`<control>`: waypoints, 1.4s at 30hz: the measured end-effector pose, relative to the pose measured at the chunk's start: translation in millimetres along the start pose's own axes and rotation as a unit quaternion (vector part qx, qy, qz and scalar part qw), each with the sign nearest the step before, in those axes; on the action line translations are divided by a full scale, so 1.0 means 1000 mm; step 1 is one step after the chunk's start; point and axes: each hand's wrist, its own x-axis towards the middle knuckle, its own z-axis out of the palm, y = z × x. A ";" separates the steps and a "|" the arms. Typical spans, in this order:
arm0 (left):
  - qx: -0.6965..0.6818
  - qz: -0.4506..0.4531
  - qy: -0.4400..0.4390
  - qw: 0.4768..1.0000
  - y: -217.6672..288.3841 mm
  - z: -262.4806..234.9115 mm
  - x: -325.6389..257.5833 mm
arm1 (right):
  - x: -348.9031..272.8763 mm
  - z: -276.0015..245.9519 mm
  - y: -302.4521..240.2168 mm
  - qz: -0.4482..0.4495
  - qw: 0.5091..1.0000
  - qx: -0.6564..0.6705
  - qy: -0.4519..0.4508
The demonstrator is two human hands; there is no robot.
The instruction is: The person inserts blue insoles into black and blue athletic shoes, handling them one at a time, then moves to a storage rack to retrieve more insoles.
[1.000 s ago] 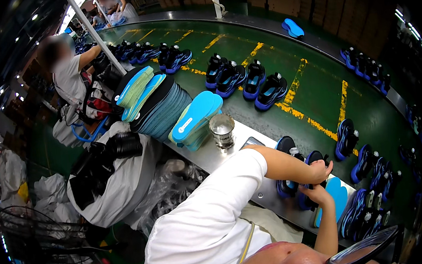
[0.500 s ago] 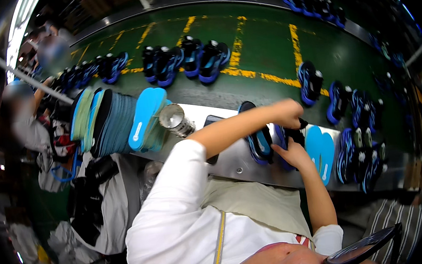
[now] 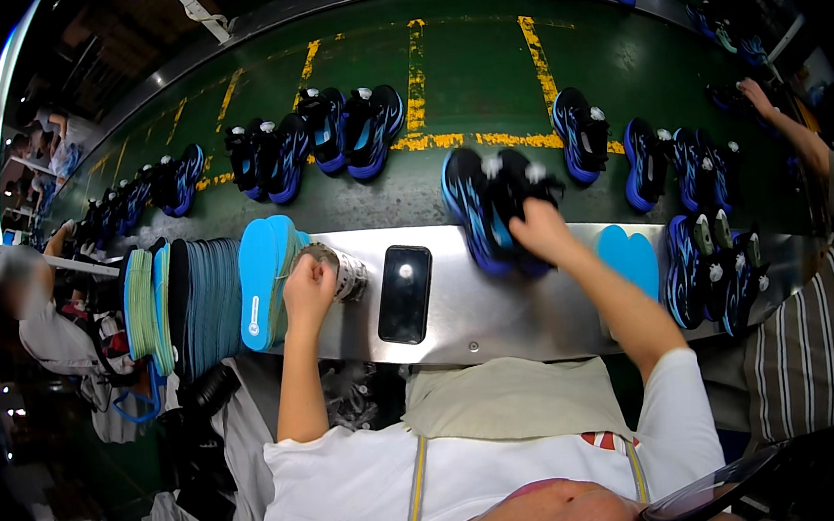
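At the far edge of the metal table, a pair of black and blue sneakers [image 3: 473, 208] stands tilted side by side. My right hand [image 3: 541, 233] is closed on the nearer-right shoe of this pair. My left hand [image 3: 310, 285] is over the rim of a round, shiny container [image 3: 351, 274], its fingers pinched together; whatever they hold is hidden. Right beside that hand stands a stack of bright blue insoles [image 3: 260, 284]. A dark phone [image 3: 405, 293] lies flat on the table between my hands. Two blue insoles [image 3: 627, 262] lie to the right of my right forearm.
Long rows of teal and green insoles [image 3: 217, 303] stand at the left. Several sneakers [image 3: 274, 154] sit on the green belt [image 3: 480, 76] beyond the table, and more sneakers [image 3: 711, 274] at the table's right. A co-worker's arm [image 3: 793, 133] reaches in at right; another person is at far left.
My left hand has swung from the shoes on the right back to the container on the left. The sneaker pair has moved away from me to the far table edge, with my right hand on it.
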 end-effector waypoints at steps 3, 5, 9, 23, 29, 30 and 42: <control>-0.015 0.017 0.047 0.999 0.000 0.002 0.000 | 0.072 -0.039 -0.009 -0.034 0.995 0.074 0.061; 0.005 0.064 0.078 0.995 0.003 0.005 0.002 | 0.099 -0.067 -0.017 -0.076 0.980 0.137 0.122; 0.108 0.142 0.065 0.982 0.006 0.006 0.006 | 0.078 -0.104 -0.041 -0.150 0.944 0.242 0.164; -0.013 0.255 0.066 0.965 0.095 0.039 0.054 | -0.162 -0.029 0.151 0.132 0.981 -0.085 0.115; -0.058 0.444 -0.050 0.893 0.230 0.175 0.088 | -0.155 -0.005 0.137 0.150 0.952 -0.145 0.225; -0.032 0.460 -0.073 0.884 0.246 0.202 0.090 | -0.155 -0.006 0.136 0.156 0.949 -0.153 0.227; 0.215 0.370 -0.322 0.845 0.345 0.329 0.081 | -0.156 -0.020 0.140 0.158 0.947 -0.124 0.250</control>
